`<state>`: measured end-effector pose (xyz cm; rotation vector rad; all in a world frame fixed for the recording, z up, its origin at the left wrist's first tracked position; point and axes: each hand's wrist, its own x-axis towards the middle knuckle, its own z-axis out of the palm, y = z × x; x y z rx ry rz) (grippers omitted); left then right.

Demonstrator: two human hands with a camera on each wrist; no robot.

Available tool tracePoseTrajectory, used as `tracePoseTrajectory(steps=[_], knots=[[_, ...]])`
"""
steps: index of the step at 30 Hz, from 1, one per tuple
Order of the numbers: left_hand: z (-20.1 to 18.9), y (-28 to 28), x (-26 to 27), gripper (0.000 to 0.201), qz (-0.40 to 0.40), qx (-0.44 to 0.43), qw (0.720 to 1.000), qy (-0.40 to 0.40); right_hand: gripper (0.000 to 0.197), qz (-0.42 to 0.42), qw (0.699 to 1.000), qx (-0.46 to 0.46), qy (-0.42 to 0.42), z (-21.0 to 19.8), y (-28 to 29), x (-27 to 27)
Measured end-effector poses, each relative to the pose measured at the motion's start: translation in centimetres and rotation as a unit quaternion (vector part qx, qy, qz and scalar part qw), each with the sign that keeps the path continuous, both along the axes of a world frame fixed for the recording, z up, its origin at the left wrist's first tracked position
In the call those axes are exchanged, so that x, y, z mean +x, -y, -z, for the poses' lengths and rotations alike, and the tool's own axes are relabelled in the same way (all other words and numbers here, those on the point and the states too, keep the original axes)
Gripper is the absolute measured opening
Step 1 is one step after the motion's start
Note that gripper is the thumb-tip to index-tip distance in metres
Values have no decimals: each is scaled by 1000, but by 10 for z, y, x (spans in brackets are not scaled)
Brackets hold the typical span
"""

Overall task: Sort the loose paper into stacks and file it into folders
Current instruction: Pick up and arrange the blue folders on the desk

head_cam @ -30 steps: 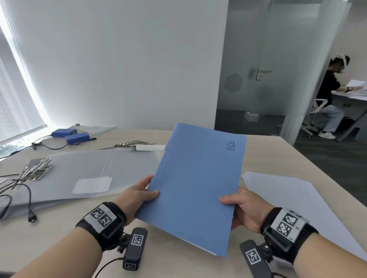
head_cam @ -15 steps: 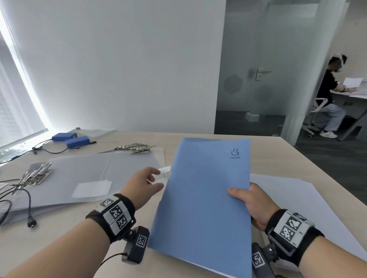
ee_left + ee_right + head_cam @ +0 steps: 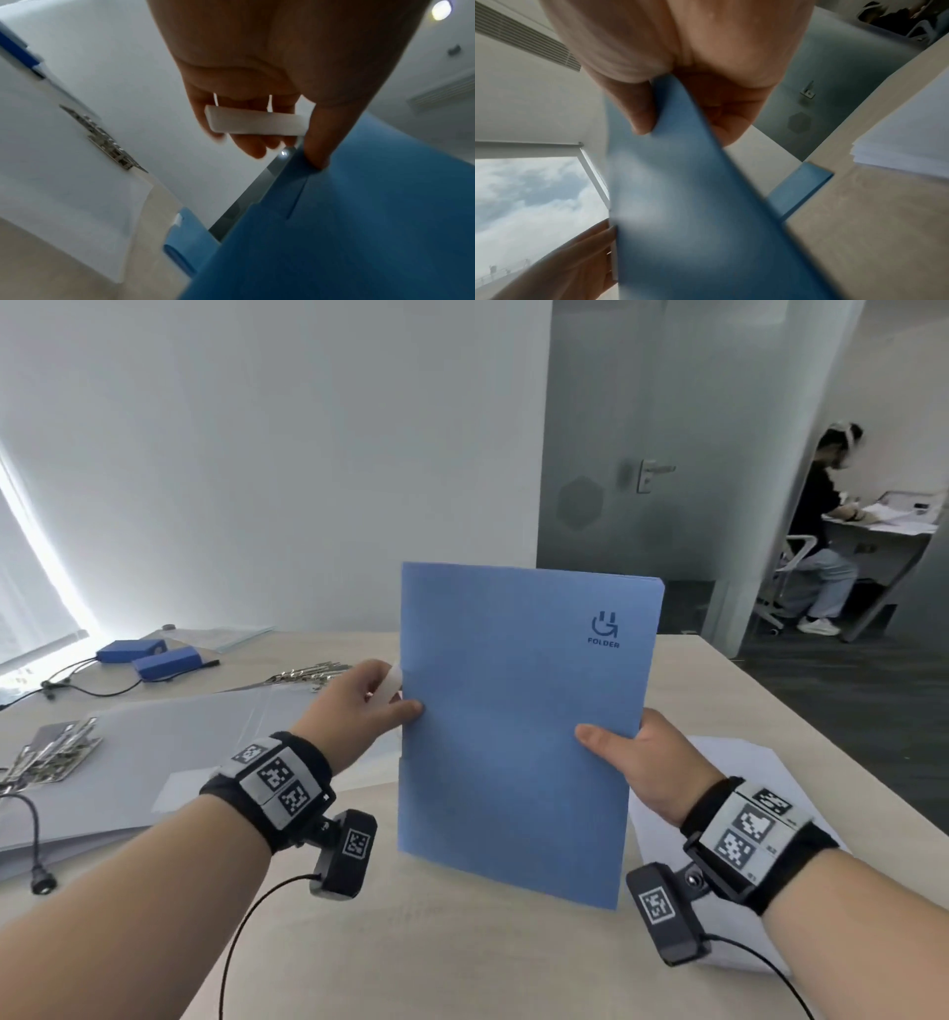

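Note:
A blue folder [image 3: 518, 726] marked FOLDER stands nearly upright over the table, its lower edge near the tabletop. My right hand [image 3: 634, 762] grips its right edge, thumb on the front and fingers behind, as the right wrist view shows on the blue folder [image 3: 680, 192]. My left hand [image 3: 367, 706] pinches the left edge with the thumb, and its fingers also hold a small white strip [image 3: 254, 122]. A stack of white paper [image 3: 739, 762] lies flat on the table behind my right wrist.
Translucent grey folders [image 3: 154, 752] lie spread at the left, with metal clips [image 3: 51, 752] on them and more clips [image 3: 308, 672] farther back. Blue boxes [image 3: 164, 657] with cables sit at the far left. A person sits at a desk behind a glass partition.
The blue folder has been raised from a low tilt to almost upright. My left hand picked up the white strip from the table and came back to the folder's left edge.

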<state>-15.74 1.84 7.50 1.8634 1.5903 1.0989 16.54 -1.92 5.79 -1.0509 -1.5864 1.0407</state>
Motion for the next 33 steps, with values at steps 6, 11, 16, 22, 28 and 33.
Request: tracePoseTrajectory(steps=[6,11,16,22,28,33], knots=[[-3,4,0,15,92,-5,983,160,23,-2,999,31,32,-8,0,3],[14,13,-8,48,102,-35,977,185,21,-10,1000,-6,8,5,4,1],[18,17,-7,31,117,-44,979,162,24,-22,999,-43,-3,17,6,0],[22,18,-7,29,114,-40,982,144,27,-28,998,-56,3,22,8,-1],[20,21,-1,28,103,-31,979,175,20,8,999,-47,-19,19,8,-6],[25,19,2,28,72,-46,981,175,19,13,995,-64,-80,20,6,-9]])
